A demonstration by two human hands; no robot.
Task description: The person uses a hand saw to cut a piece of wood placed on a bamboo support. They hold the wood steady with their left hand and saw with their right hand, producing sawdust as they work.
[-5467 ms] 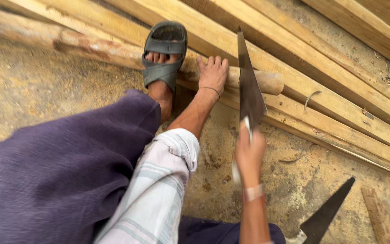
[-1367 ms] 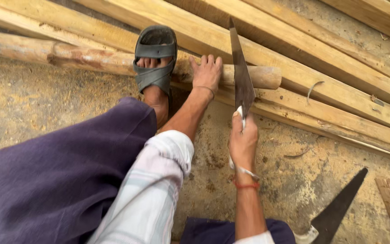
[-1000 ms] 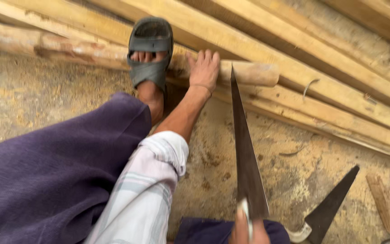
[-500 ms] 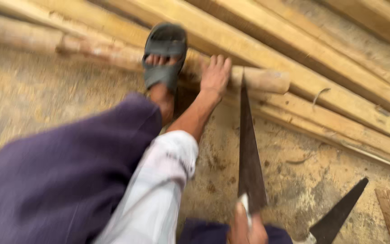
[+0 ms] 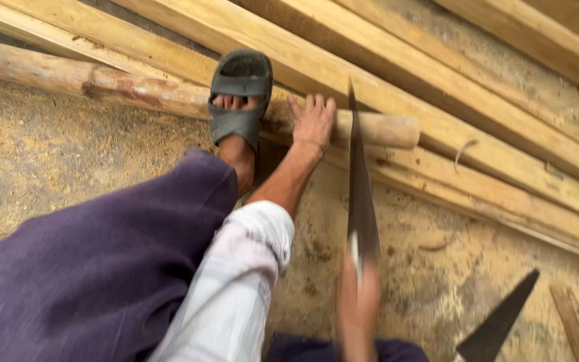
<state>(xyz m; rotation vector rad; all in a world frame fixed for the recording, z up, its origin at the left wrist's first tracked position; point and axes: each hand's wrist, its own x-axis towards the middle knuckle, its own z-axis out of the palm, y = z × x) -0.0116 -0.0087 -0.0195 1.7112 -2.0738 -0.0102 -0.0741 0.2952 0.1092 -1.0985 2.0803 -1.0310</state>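
Rough, round wood: a pale log (image 5: 169, 94) is laid across flat planks (image 5: 477, 100) on sawdust-strewn ground. It is pinned by a grey sandal (image 5: 239, 100) and the flat left hand (image 5: 313, 124), fingers spread. A tapered dark handsaw (image 5: 362, 194) is gripped by the blurred right hand (image 5: 358, 308), its tip at the log.

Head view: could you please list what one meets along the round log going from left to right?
Bare log → sandalled foot → left hand → saw blade → cut log end.
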